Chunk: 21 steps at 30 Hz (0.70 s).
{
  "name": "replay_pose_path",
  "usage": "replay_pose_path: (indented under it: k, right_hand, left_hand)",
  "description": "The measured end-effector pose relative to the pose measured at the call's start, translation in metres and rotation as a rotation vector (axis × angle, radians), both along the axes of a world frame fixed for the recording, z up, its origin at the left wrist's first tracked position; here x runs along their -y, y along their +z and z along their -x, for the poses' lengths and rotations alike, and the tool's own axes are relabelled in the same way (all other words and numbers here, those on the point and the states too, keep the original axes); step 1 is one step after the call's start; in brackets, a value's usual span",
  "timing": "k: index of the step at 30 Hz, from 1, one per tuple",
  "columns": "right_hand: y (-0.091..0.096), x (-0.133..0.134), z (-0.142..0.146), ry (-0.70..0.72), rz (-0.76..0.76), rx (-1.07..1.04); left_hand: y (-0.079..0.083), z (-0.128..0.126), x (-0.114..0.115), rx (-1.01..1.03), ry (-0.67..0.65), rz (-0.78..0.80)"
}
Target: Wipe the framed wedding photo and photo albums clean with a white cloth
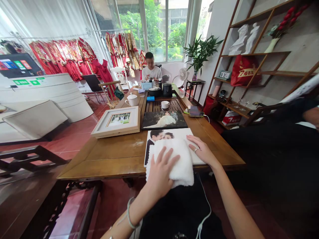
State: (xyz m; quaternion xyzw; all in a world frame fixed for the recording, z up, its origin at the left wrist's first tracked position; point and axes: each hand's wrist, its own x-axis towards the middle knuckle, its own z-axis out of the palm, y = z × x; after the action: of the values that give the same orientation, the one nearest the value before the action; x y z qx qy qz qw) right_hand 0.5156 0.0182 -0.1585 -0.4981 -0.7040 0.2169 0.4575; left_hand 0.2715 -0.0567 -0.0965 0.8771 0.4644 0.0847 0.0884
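Note:
A white fluffy cloth (183,162) lies over a white photo panel (183,132) near the table's front edge, its lower end hanging past the edge. My left hand (160,169) rests flat on the cloth with its fingers spread. On the panel's right part lies my right hand (200,149), fingers stretched out, a ring on one of them. The panel shows two people's heads, partly hidden by the cloth. Just behind it is a dark photo panel (164,120) with a figure in a white gown. A pale framed photo (118,120) lies to the left.
The wooden table (112,159) carries a white lidded cup (131,99), a small white cup (164,105), a black kettle (167,89) and a phone (194,111) with a cable. A person (151,69) sits at the far end. Shelves (249,63) stand at right.

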Motion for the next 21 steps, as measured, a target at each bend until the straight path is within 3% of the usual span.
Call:
replay_pose_path:
  k: [5, 13, 17, 21]
  right_hand:
    - [0.001, 0.001, 0.002, -0.021, 0.001, 0.028]
    - [0.0, -0.001, 0.0, -0.012, -0.013, 0.019]
    - [0.0, -0.002, 0.0, -0.016, -0.001, 0.029]
    - [0.0, -0.001, 0.0, -0.01, -0.002, 0.021]
  left_hand:
    - [0.011, 0.03, -0.047, 0.02, -0.046, 0.014]
    - [0.003, 0.039, -0.142, 0.059, -0.151, -0.115]
    - [0.0, 0.035, -0.159, 0.064, -0.172, -0.182]
    - [-0.001, 0.035, -0.148, 0.074, -0.136, -0.207]
